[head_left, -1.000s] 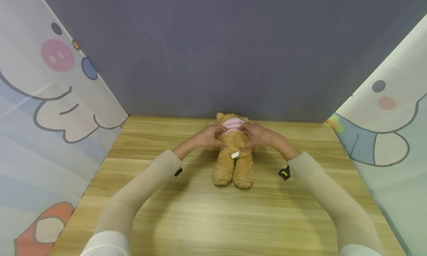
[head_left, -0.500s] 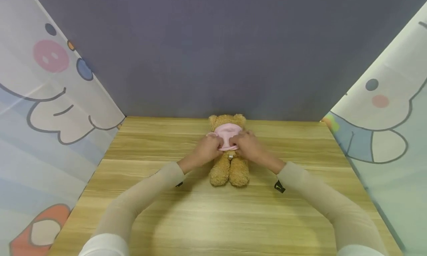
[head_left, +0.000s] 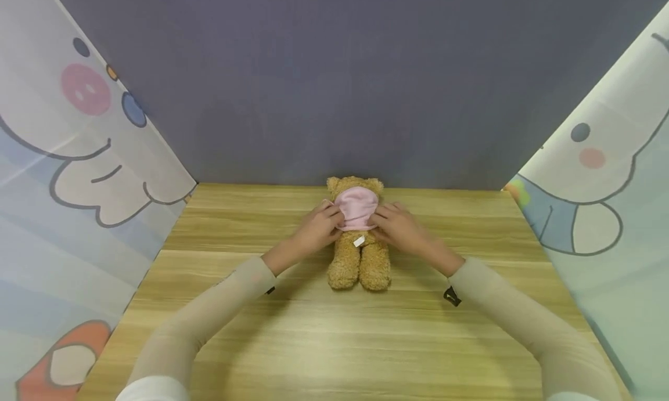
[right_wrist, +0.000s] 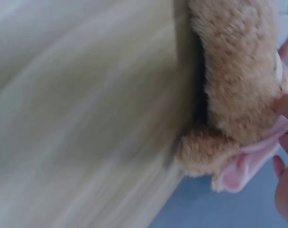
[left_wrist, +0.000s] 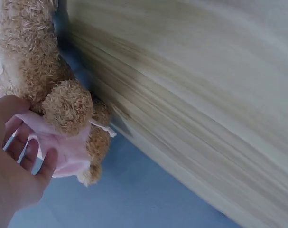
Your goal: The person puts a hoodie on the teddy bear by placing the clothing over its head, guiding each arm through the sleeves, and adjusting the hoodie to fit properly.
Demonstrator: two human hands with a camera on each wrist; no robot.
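Bear (head_left: 346, 256) under a pink cloth (head_left: 358, 208)

We see the cloth covering the bear's torso, with the ears and part of the head showing above it and both legs below. A white tag (head_left: 359, 241) sits just under the hem. The left hand (head_left: 316, 229) and the right hand (head_left: 399, 229) touch the cloth at its two side edges. We see loosely spread fingers in the left wrist view, but we cannot tell whether either hand pinches the fabric.

The bear lies at the far end of the table (head_left: 334, 343), near the grey wall (head_left: 334, 87), its legs towards the person. Cartoon figures cover the left panel (head_left: 26, 285) and the right panel (head_left: 601, 285).

We find the fur curly and tan, the legs thick and rounded. The cloth looks soft and lightly creased; a thin pale cord (left_wrist: 104, 128) sticks out beside it. Streaky wood grain runs across the table. Beige sleeves (head_left: 209, 315) cover the forearms, and a small black device (head_left: 452, 296) shows beneath the right cuff.
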